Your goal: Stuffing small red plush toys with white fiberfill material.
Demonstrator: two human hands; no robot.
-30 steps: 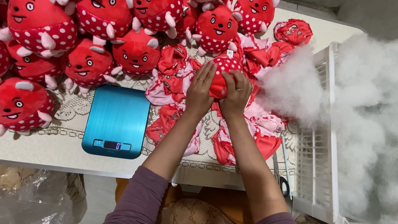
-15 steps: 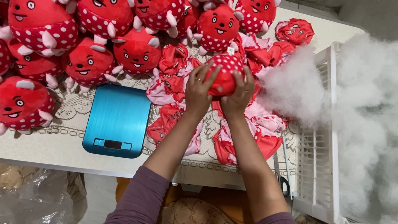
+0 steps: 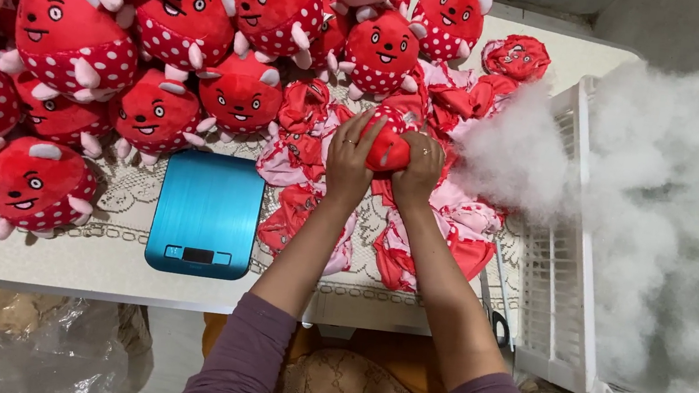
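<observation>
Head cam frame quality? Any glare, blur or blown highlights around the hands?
Head view: even, soft light with faint shadows; both hands, left hand and right hand, and the red plush skin are sharp; white stuffing is near blown out, little texture; blue scale shows mild sheen, no hard glare.

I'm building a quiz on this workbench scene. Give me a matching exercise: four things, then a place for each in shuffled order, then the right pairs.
Things:
1. kitchen scale
2. white stuffing
3. stuffed red plush toys
4. half-stuffed plush toy

Places:
A. between both hands
B. piled on the table's left
C. in the white crate on the right
D. flat near the table's front edge

Pairs: 1-D, 2-C, 3-B, 4-A
</observation>
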